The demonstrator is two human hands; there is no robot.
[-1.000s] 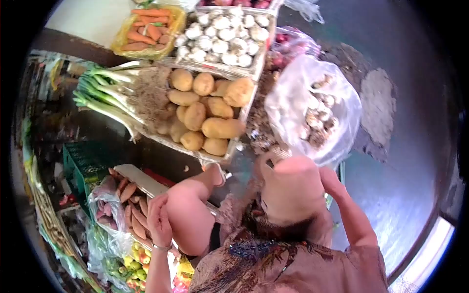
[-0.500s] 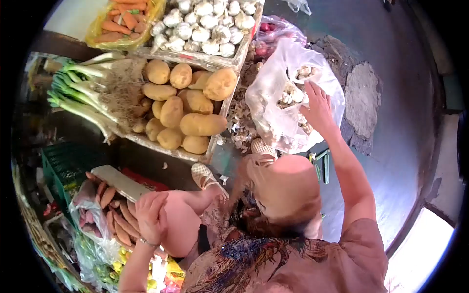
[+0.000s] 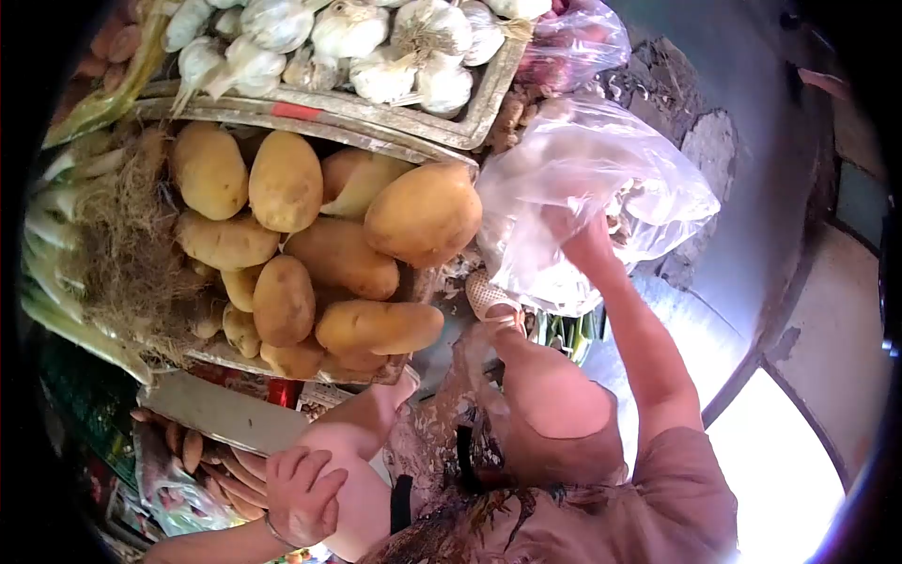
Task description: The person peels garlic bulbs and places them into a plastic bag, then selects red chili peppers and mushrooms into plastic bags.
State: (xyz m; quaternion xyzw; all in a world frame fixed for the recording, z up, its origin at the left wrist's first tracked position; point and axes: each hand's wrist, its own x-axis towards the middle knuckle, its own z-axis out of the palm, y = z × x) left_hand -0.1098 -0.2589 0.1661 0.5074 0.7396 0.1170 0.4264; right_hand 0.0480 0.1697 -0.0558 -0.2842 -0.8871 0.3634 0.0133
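Observation:
My right hand reaches into a clear plastic bag on the floor. Plastic film covers its fingers, so what they touch or hold is hidden. Garlic bulbs show through the bag's opening beside that hand. Against my leg, near the knee, lies my left hand, its fingers loosely bent and somewhat apart, with nothing visible in them. Sweet potatoes lie just beyond it to the left.
Potatoes fill a crate beside leeks with roots. Behind them stands a crate of garlic. A bag of red onions lies past the clear bag. Green stalks are by my foot.
My right hand has gone from above the garlic into the bag, and the plastic has risen over its fingers. The view has shifted closer to the crates. My left hand stays by the knee.

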